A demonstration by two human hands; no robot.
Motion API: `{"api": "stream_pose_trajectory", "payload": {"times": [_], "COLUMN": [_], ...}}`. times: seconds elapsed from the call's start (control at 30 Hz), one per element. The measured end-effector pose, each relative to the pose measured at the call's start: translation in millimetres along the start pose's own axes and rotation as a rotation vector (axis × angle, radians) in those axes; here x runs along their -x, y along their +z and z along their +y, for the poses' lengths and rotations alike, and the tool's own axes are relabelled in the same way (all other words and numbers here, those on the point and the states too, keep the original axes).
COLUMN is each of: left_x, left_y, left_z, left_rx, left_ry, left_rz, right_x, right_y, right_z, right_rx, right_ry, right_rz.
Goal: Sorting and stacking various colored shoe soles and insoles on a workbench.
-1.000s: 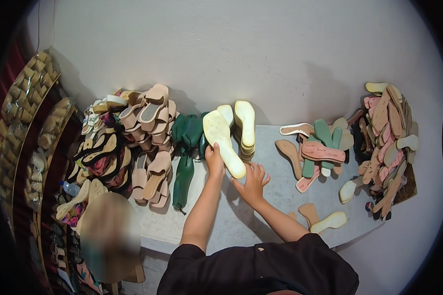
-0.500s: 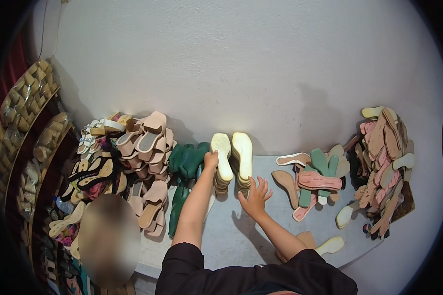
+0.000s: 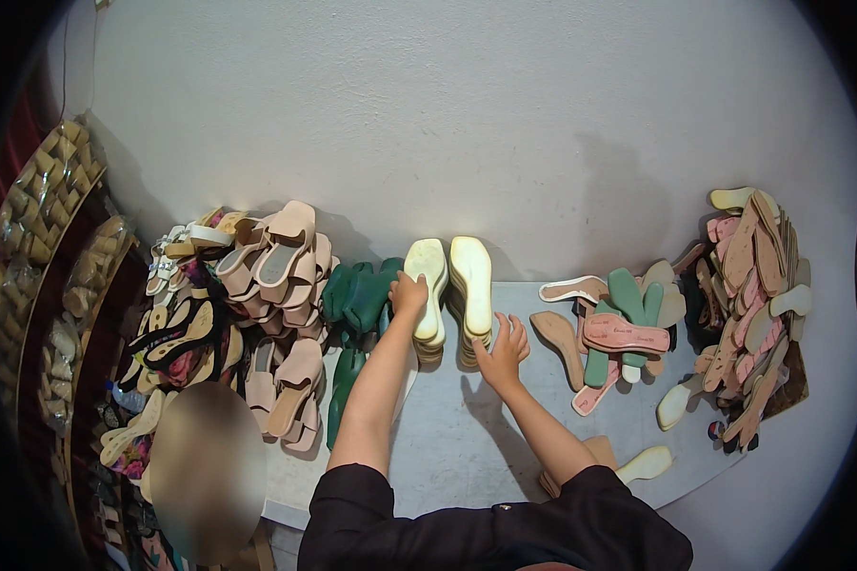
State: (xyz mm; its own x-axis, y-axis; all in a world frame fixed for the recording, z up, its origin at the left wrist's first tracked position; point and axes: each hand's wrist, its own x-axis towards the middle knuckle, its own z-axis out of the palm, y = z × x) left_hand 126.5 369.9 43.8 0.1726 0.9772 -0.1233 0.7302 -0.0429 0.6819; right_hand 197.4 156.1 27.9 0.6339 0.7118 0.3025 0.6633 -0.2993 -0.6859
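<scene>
Two stacks of pale yellow shoe soles stand side by side before me: a left stack [image 3: 431, 309] and a right stack [image 3: 473, 285]. My left hand [image 3: 408, 295] rests against the outer edge of the left stack, thumb and fingers apart. Near the heel end of the right stack is my right hand [image 3: 503, 354]; its fingers are spread and its thumb is at the stack's edge. Dark green bundles [image 3: 357, 300] lie just left of my left hand. The undersides of both stacks are hidden.
Beige sandals [image 3: 290, 257] are piled left on the grey table [image 3: 438, 447], near patterned shoes [image 3: 186, 338]. Loose pink and green insoles [image 3: 628, 333] lie right, with a tall insole pile [image 3: 747, 305] beyond. A shelf of bagged heels [image 3: 43, 200] stands far left. The wall [image 3: 505, 124] rises behind.
My left hand has moved up along the left stack, its fingers loosening. The right hand stays near the right stack's heel end. The whole view has shifted slightly.
</scene>
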Motion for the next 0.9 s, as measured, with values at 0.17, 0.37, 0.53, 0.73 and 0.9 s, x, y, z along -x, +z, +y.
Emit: {"api": "stream_pose_trajectory", "payload": {"times": [0.17, 0.37, 0.53, 0.73, 0.9], "left_x": [30, 47, 44, 37, 52], "left_y": [-1, -7, 10, 16, -4], "left_z": [10, 20, 24, 16, 31], "left_rx": [0.075, -0.090, -0.160, -0.218, -0.219], "left_ry": [0.014, 0.093, 0.123, 0.090, 0.050], "left_rz": [-0.064, -0.111, -0.080, -0.057, -0.123], "right_x": [-13, -26, -28, -27, -27], "right_y": [4, 11, 26, 20, 16], "right_z": [9, -1, 5, -2, -1], "right_rx": [-0.105, -0.005, -0.007, 0.007, 0.036], "right_ry": [-0.016, -0.054, -0.035, -0.040, -0.024], "right_rz": [0.033, -0.210, -0.187, -0.212, -0.226]}}
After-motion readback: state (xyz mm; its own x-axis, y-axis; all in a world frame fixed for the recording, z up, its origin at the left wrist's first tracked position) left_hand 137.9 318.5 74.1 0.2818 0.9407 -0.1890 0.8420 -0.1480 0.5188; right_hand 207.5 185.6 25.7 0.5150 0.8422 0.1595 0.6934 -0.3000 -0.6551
